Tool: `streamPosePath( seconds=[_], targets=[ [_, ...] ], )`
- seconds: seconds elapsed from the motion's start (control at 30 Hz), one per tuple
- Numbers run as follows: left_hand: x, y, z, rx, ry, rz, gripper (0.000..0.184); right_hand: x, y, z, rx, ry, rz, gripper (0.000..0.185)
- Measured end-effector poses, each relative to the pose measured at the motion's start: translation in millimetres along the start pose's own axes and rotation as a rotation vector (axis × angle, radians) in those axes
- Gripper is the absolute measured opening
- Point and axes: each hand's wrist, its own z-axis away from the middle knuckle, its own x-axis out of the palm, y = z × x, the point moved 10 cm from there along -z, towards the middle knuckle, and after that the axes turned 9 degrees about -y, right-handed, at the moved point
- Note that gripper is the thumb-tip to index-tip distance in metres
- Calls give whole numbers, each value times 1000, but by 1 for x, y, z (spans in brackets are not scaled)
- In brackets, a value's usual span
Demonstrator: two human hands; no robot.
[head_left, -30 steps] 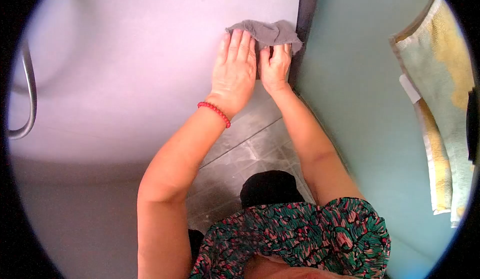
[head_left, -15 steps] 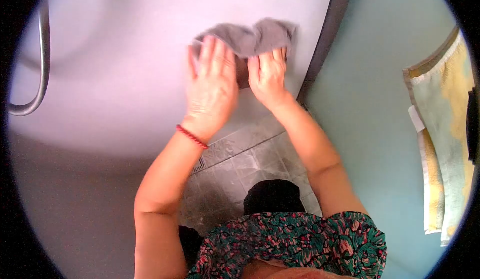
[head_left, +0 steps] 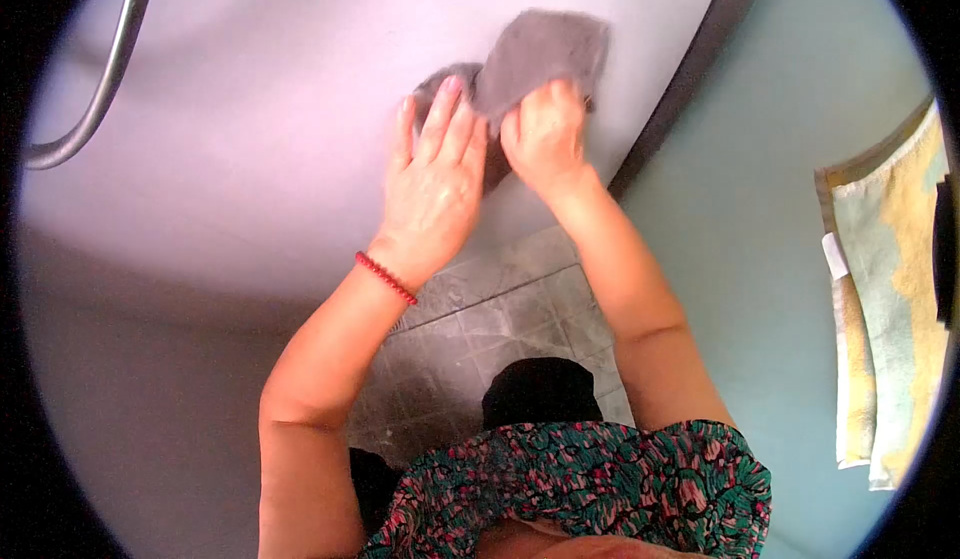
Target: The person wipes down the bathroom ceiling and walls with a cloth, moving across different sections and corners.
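A grey cloth (head_left: 545,54) lies bunched against a smooth pale panel (head_left: 280,89), its upper right part raised in a fold. My left hand (head_left: 435,184) rests flat with fingers stretched out, the fingertips over the cloth's left part; a red beaded bracelet (head_left: 386,278) circles that wrist. Close beside it, my right hand (head_left: 548,134) is closed, its curled fingers gripping the cloth's lower right edge. The fingertips of the right hand are hidden in the fabric.
A dark edge strip (head_left: 690,74) borders the panel at right, beside a blue-green wall (head_left: 740,289). A yellow and pale green towel (head_left: 890,299) hangs at far right. A metal hose or pipe (head_left: 115,69) curves at upper left. Grey floor tiles (head_left: 500,324) show below my hands.
My right hand has gone from straighter fingers to a closed grip, and the cloth's right part has risen and folded over. The view has shifted slightly; both hands stay near the cloth.
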Motion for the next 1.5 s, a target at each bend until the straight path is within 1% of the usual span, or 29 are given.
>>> streamPosePath(
  seconds=[0.03,0.07,0.17,0.2,0.23,0.3,0.33,0.43,0.47,0.53,0.57,0.63,0.77,0.83,0.9,0.93,0.97,1.0,1.03,1.1,1.13,1.17,1.23,1.27,1.3,1.37,1.4,1.47,1.5],
  targets=[
    [-12,2,-8,-3,68,33,38,1,12,-7,132,-41,0,40],
    [-23,5,-12,-3,133,63,37,-19,-2,-14,-63,225,73,40],
    [-26,21,-19,-13,108,20,40,-25,3,-6,-9,276,133,41],
    [-23,22,-17,-2,113,24,40,-24,4,-1,8,281,83,41],
    [-19,20,-15,-3,112,33,40,-22,3,6,8,273,87,41],
    [-5,21,-14,7,55,109,39,-11,12,21,58,150,35,40],
    [-2,20,-11,8,60,117,39,-12,7,24,-3,165,65,40],
    [0,12,1,-20,79,115,41,-3,1,17,-16,114,42,40],
    [-4,10,2,-28,100,115,42,-2,-1,11,-24,108,39,40],
    [-7,6,7,-45,121,113,43,-10,-5,-5,-36,189,59,39],
    [-9,3,12,-55,124,126,43,-11,-13,-6,-49,188,55,39],
    [-9,3,12,-56,120,142,44,-16,-11,-5,-18,212,11,39],
    [7,7,14,-62,68,126,41,2,1,25,32,142,38,39],
    [15,4,17,-84,40,128,40,7,-2,35,-17,120,-22,39],
    [14,-2,27,-83,89,109,39,15,-11,35,-29,97,-79,40],
    [8,-9,30,-89,116,106,40,17,-20,27,-70,67,-64,40],
    [3,-18,35,-106,127,99,40,19,-31,19,-111,40,-44,40],
    [-3,-34,42,-182,161,114,42,22,-41,8,-163,50,-22,39],
    [-29,-52,46,-265,197,127,44,12,-60,-14,-242,113,27,33],
    [-52,-69,52,-285,286,102,50,11,-76,-37,-266,131,35,27],
    [-48,-73,52,-281,258,90,52,11,-83,-38,-293,192,21,24],
    [-47,-75,54,-280,231,73,54,19,-83,-28,-290,185,13,24],
    [-35,-70,59,-274,211,95,56,46,-78,-4,-306,42,54,25],
    [-29,-71,69,-284,202,114,58,43,-99,3,-398,36,60,27],
    [-20,-71,75,-283,202,112,58,44,-101,8,-370,-27,-7,30],
    [-1,-66,80,-262,89,97,61,48,-96,10,-348,-88,-63,33],
    [1,-65,86,-238,116,84,58,49,-94,10,-351,-89,-62,33],
    [-9,-69,88,-252,107,94,57,38,-98,-9,-308,-11,-12,35],
    [-13,-73,86,-257,93,108,55,46,-87,-15,-221,-18,20,38]
  ],
)
